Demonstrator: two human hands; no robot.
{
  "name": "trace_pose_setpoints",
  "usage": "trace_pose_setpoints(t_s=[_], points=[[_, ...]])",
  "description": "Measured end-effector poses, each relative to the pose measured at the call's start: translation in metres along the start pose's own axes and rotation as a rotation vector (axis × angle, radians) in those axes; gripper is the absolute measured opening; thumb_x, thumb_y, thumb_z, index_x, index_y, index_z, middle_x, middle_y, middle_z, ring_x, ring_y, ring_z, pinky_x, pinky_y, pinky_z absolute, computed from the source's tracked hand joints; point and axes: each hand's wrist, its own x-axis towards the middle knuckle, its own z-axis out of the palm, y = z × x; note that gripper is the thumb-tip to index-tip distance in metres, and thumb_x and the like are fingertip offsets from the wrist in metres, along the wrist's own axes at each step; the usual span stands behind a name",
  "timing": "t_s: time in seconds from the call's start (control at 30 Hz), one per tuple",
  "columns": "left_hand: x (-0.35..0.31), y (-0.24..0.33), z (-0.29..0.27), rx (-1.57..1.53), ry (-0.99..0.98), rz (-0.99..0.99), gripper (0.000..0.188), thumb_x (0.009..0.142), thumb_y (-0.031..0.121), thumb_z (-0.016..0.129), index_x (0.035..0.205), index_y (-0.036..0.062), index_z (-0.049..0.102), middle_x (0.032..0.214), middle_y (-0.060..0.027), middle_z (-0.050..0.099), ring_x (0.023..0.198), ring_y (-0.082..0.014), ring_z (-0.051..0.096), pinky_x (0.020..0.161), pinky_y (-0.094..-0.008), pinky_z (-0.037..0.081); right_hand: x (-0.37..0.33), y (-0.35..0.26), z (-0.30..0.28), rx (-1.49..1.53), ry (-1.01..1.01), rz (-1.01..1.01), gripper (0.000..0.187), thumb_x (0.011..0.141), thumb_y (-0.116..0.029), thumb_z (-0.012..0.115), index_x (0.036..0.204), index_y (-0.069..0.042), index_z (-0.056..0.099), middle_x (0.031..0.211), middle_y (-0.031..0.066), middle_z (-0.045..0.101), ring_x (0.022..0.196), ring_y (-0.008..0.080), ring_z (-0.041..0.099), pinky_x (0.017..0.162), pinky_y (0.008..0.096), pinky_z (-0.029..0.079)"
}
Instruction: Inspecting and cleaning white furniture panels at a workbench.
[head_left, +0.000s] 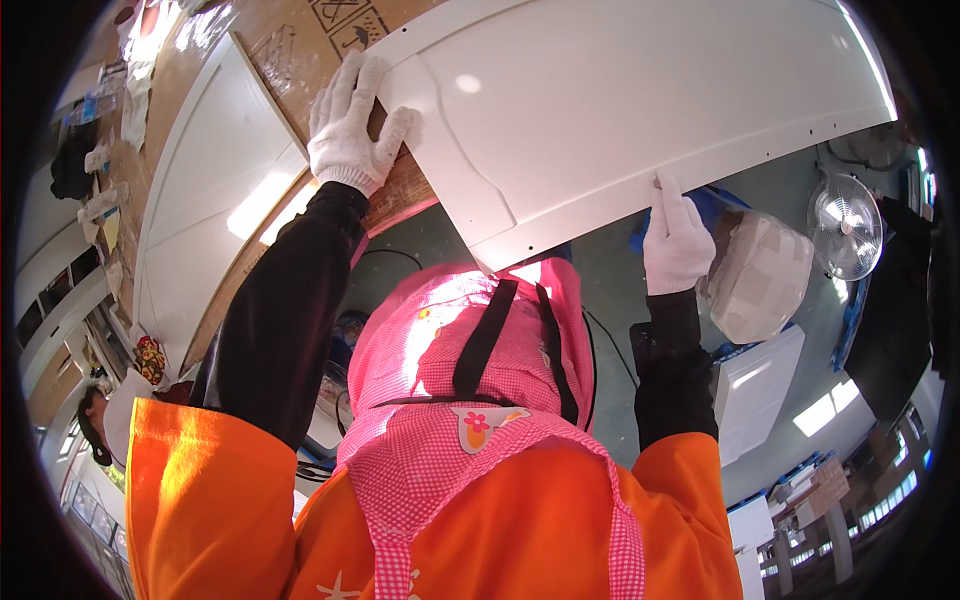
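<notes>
A large white panel (600,110) with a recessed border and small dark holes along its edge lies in front of me. My left hand (350,135), in a white knit glove, rests flat at the panel's left end, fingers stretched out and thumb apart, next to cardboard. On the near edge, my right hand (676,240), also gloved, grips the panel, fingertips at the rim; its thumb is hidden underneath. I wear a pink checked apron (470,340) over orange and black sleeves.
Another white panel (205,190) lies to the left on cardboard (285,60). At right stand a plastic-wrapped bundle (762,275), a round metal fan (846,225) and a white stack (765,385). A person (95,420) is at the far left. Cables cross the floor.
</notes>
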Motion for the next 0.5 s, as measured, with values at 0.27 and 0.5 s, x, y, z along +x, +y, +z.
trace_pose_setpoints(t_s=[0.27,0.5], points=[[0.002,0.005,0.002,-0.002,-0.001,0.004,0.072,0.095,0.054,0.062,0.152,0.0135,0.050,0.160,-0.0150,0.044,0.146,-0.0344,0.042,0.121,-0.0514,0.030,0.030,0.041,-0.004,-0.093,0.097,0.102,0.024,0.099,-0.016,0.067,0.122,-0.011,0.073,0.092,0.0087,0.074,0.078,0.0258,0.072,0.066,0.0350,0.055],[-0.001,0.000,0.003,0.006,0.013,0.021,0.070,0.095,0.054,0.062,0.152,0.0147,0.050,0.160,-0.0143,0.044,0.145,-0.0357,0.042,0.120,-0.0505,0.031,-0.042,-0.035,0.002,-0.011,-0.170,-0.279,0.044,0.082,-0.012,0.076,0.125,-0.020,0.072,0.091,0.0023,0.072,0.066,0.0247,0.067,0.057,0.0340,0.052]])
